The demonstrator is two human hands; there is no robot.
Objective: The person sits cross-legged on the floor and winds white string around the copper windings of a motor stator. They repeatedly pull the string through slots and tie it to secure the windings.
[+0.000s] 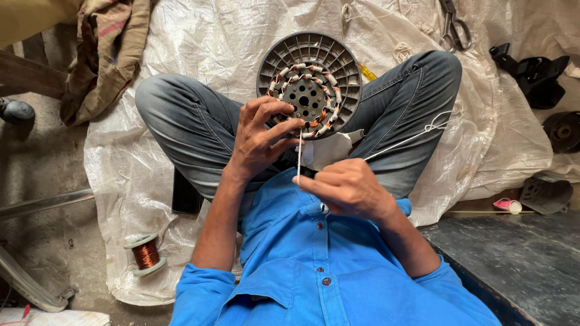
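Note:
A round grey motor stator with copper windings and white tape around its inner ring rests between my crossed knees. My left hand grips its lower left edge, fingers on the windings. My right hand is closed on a white string that runs taut and vertical up to the windings. A second length of the string trails right across my jeans.
A spool of copper wire lies on the white plastic sheet at lower left. Scissors lie at the top right, black plastic parts at far right, a crumpled cloth at upper left.

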